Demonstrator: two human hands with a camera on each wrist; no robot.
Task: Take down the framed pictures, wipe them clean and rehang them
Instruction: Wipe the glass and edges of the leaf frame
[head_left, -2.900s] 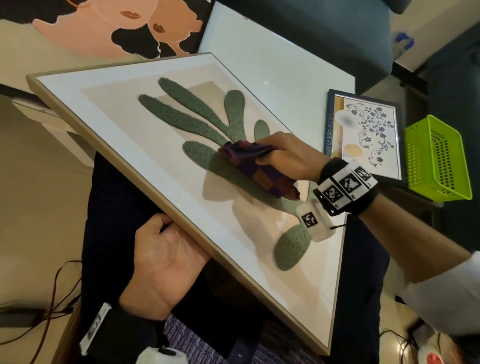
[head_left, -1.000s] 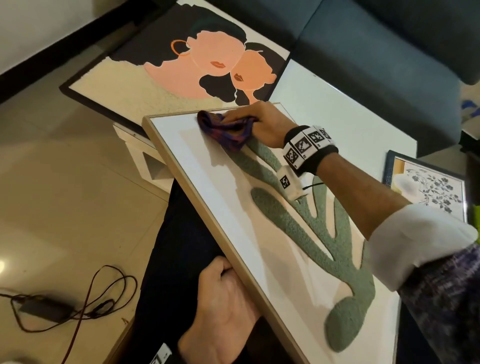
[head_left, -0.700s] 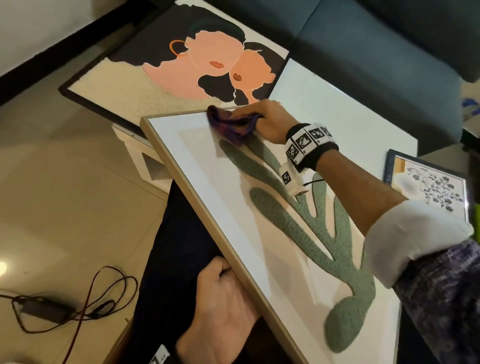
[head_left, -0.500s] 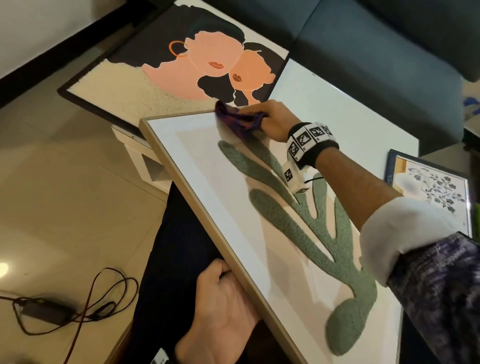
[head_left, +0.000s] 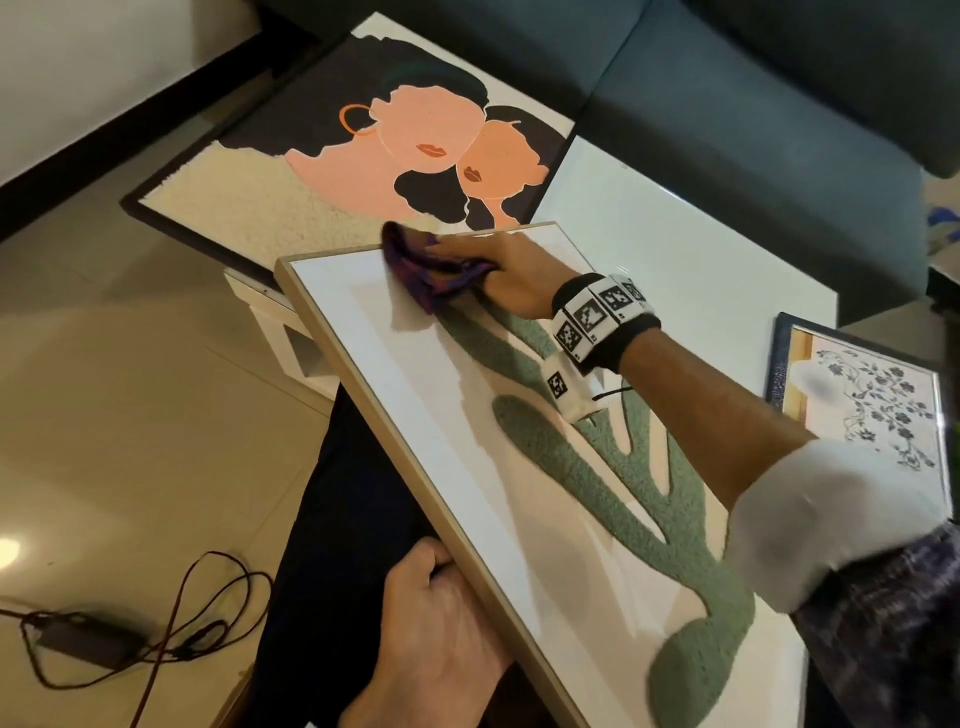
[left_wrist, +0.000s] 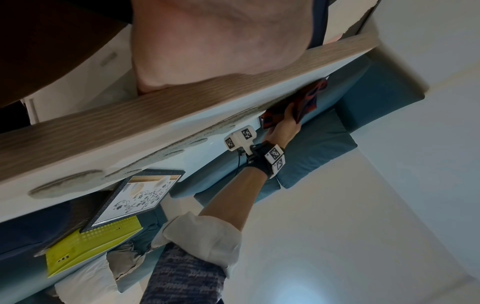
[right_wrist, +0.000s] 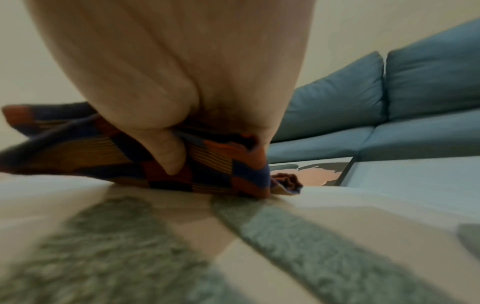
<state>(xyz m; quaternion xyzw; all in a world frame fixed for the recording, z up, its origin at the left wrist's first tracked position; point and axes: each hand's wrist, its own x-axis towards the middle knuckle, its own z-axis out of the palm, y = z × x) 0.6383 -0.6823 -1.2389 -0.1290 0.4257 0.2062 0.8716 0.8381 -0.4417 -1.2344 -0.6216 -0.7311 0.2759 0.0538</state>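
A large wood-framed picture (head_left: 415, 415) with a green tufted plant shape lies tilted across my lap. My left hand (head_left: 441, 644) grips its near long edge from below, also seen in the left wrist view (left_wrist: 207, 47). My right hand (head_left: 509, 275) presses a purple and orange checked cloth (head_left: 431, 270) onto the glass at the far top edge. In the right wrist view the thumb pinches the cloth (right_wrist: 202, 164) against the picture surface (right_wrist: 363, 216). The left wrist view shows the right hand (left_wrist: 283, 127) and cloth (left_wrist: 309, 98) from the side.
A black-framed picture of two faces (head_left: 363, 156) lies on the white low table (head_left: 675, 249). A small floral framed picture (head_left: 857, 405) leans at the right, with a lime-green basket (left_wrist: 85, 244) beside it. A blue sofa (head_left: 753, 93) stands behind. A cable and adapter (head_left: 104, 639) lie on the floor.
The right hand has swept the cloth from the plant's middle up to the far top edge and is sliding it along there. The left hand keeps its grip on the frame.
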